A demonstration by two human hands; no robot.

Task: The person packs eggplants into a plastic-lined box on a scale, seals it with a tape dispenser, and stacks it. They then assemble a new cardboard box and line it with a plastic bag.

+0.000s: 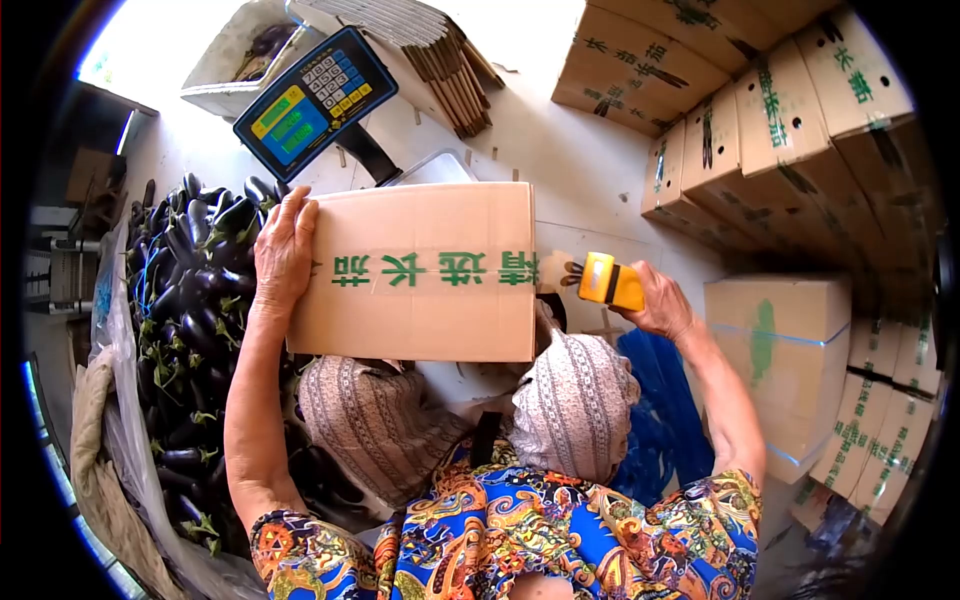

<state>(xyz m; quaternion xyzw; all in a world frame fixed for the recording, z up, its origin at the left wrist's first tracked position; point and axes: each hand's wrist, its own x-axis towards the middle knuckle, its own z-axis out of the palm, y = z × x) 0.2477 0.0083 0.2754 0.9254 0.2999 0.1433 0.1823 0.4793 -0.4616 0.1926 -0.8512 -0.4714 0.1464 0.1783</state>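
Observation:
A closed cardboard box (420,310) with green printed characters lies across my knees, its top seam running left to right. Clear tape appears to run along that seam and past the right edge. My left hand (286,250) is wrapped around the left end of the box, fingers reaching toward its far corner. Off the right end, my right hand (655,301) is closed around a yellow tape dispenser (612,282). The dispenser's head points at the box, with a small gap between them.
A heap of eggplants (195,320) lies to my left. Ahead stand a digital scale (316,103), a foam box (225,65) and folded cartons (430,50). Stacked printed boxes (765,110) fill the far right. A strapped carton (775,370) sits beside my right arm.

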